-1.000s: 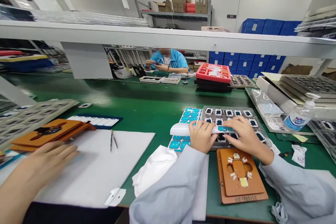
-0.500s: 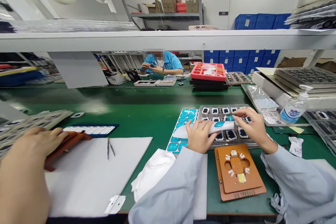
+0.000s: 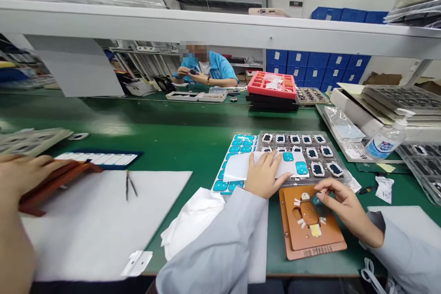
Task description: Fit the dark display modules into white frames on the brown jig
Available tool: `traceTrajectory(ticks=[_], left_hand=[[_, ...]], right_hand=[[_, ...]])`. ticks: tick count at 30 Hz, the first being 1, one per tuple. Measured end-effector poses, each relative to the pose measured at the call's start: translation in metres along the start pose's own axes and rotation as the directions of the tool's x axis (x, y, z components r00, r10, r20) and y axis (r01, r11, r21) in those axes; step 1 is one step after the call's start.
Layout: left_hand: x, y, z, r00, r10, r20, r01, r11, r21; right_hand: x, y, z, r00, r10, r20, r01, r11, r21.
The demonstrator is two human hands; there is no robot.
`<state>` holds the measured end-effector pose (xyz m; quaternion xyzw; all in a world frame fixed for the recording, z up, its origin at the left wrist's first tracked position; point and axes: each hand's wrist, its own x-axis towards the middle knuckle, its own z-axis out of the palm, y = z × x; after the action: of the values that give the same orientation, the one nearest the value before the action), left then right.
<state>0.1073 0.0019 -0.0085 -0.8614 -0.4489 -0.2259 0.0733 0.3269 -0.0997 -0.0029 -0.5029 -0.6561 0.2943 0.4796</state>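
My left hand (image 3: 264,175) rests on a white backing sheet (image 3: 239,166) that carries teal stickers, gripping its edge over the clear parts tray (image 3: 339,172). My right hand (image 3: 339,204) pinches a small teal sticker (image 3: 314,199) at its fingertips, just above the orange-brown jig (image 3: 312,239). The jig lies flat near the table's front edge, with a part and white tabs in its middle. Both my arms wear grey sleeves.
A teal sticker sheet (image 3: 237,144) lies left of the tray, with a white cloth (image 3: 193,227) nearer me. Far left, a co-worker's hand (image 3: 24,172) holds a brown jig (image 3: 57,179) beside white paper (image 3: 103,225) and tweezers (image 3: 129,184). A bottle (image 3: 386,140) stands right; a person sits opposite.
My right hand left the backing sheet and came down over the orange jig with a teal sticker. The sheet now lies flatter under my left hand. The co-worker's hand slid left.
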Motion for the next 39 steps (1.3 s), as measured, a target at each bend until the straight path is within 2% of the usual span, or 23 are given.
traceTrajectory(ticks=[3, 7, 13, 16, 19, 24, 28, 31, 35, 39], left_hand=[[0.0, 0.002, -0.002, 0.999, 0.028, -0.026, -0.029, 0.999, -0.022], [-0.001, 0.003, -0.004, 0.99, 0.078, -0.119, -0.083, 0.996, -0.042], [-0.001, 0.005, -0.008, 0.957, 0.151, -0.246, -0.184, 0.976, -0.117], [-0.002, 0.011, -0.014, 0.926, 0.245, -0.287, -0.329, 0.897, -0.296], [-0.003, 0.018, -0.021, 0.889, 0.338, -0.309, -0.454, 0.741, -0.495], [-0.007, 0.025, -0.026, 0.883, 0.399, -0.249, -0.452, 0.575, -0.682], [-0.009, 0.026, -0.026, 0.853, 0.462, -0.242, -0.472, 0.487, -0.734], [-0.009, 0.027, -0.025, 0.842, 0.494, -0.215, -0.47, 0.479, -0.741], [-0.009, 0.028, -0.023, 0.819, 0.546, -0.179, -0.476, 0.471, -0.743], [-0.009, 0.03, -0.017, 0.811, 0.575, -0.113, -0.464, 0.512, -0.723]], right_hand=[[-0.002, -0.003, 0.005, 0.997, -0.079, 0.008, 0.08, 0.994, -0.072], [-0.006, -0.008, 0.012, 0.986, -0.163, 0.029, 0.166, 0.964, -0.207], [-0.008, -0.007, 0.014, 0.983, -0.18, -0.026, 0.167, 0.949, -0.268], [-0.007, -0.008, 0.011, 0.979, -0.203, 0.007, 0.196, 0.936, -0.291], [-0.006, -0.012, 0.008, 0.962, -0.265, 0.07, 0.274, 0.911, -0.308], [-0.006, -0.016, 0.006, 0.936, -0.332, 0.12, 0.353, 0.879, -0.322], [-0.006, -0.016, 0.006, 0.916, -0.37, 0.152, 0.4, 0.854, -0.332], [-0.006, -0.015, 0.005, 0.916, -0.37, 0.155, 0.401, 0.859, -0.319], [0.001, -0.009, -0.003, 0.909, -0.404, 0.1, 0.415, 0.87, -0.267], [0.03, -0.007, -0.014, 0.919, -0.391, 0.051, 0.384, 0.859, -0.34]])
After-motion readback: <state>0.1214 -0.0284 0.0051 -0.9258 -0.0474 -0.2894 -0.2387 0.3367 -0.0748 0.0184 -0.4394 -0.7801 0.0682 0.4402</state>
